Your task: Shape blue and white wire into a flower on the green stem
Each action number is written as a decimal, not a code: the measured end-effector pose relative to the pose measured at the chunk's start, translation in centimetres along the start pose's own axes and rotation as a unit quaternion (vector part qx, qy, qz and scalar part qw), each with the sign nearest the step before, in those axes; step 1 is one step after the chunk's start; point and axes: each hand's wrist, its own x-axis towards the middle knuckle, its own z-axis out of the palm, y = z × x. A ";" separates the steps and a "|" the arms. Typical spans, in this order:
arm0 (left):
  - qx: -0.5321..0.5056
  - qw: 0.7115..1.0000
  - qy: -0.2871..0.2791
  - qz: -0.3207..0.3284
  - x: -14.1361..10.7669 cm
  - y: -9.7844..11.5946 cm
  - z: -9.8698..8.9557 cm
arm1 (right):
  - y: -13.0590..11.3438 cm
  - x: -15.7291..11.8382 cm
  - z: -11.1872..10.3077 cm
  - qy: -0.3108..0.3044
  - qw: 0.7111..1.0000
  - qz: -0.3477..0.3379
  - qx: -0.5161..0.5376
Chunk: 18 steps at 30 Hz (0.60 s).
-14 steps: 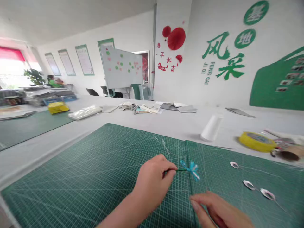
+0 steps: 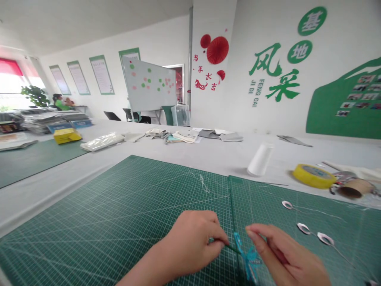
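Observation:
A thin green stem (image 2: pixel 233 249) is pinched between the thumb and forefinger of my left hand (image 2: pixel 198 242). At the stem's right end is a blue flower-like piece (image 2: pixel 249 260) with narrow, pale-marked petals, tilted down to the right over the seam of the mats. My right hand (image 2: pixel 282 252) is just right of the blue piece, thumb and forefinger tips pressed together above it. Whatever lies between those tips is too small to make out. Below the hands is the green gridded cutting mat (image 2: pixel 127 198).
Small white rings (image 2: pixel 325 238) with wires lie on the right mat (image 2: pixel 262 206). Behind stand a white cone (image 2: pixel 260 159), yellow tape (image 2: pixel 314 176) and a cardboard tube (image 2: pixel 355 188). Loose threads (image 2: pixel 203 182) and fabric pieces (image 2: pixel 186 136) lie farther back. A person (image 2: pixel 62 102) sits far left.
My left hand has moved down and slightly right, and the blue piece now points lower. My right hand has risen beside it. The camera view has shifted slightly right.

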 end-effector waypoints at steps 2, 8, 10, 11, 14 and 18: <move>-0.022 1.000 -0.018 0.002 -0.1 0.1 -0.2 | 0.5 0.2 0.2 -0.014 1.000 0.019 0.021; -0.150 0.987 -0.051 0.009 -0.2 0.3 -0.9 | 1.7 0.9 0.7 -0.094 0.978 0.138 0.124; -0.199 0.979 -0.050 0.008 -0.1 0.3 -1.1 | 1.8 1.0 0.9 -0.114 0.959 0.189 0.175; -0.221 0.974 -0.045 0.004 -0.1 0.2 -1.2 | 1.7 1.1 1.2 -0.119 0.948 0.213 0.205; -0.274 0.961 -0.008 -0.024 0.2 -0.1 -1.4 | 1.5 0.9 2.0 -0.117 0.902 0.287 0.301; -0.333 0.939 0.051 -0.074 0.5 -0.5 -1.3 | 1.0 0.5 3.1 -0.097 0.857 0.338 0.377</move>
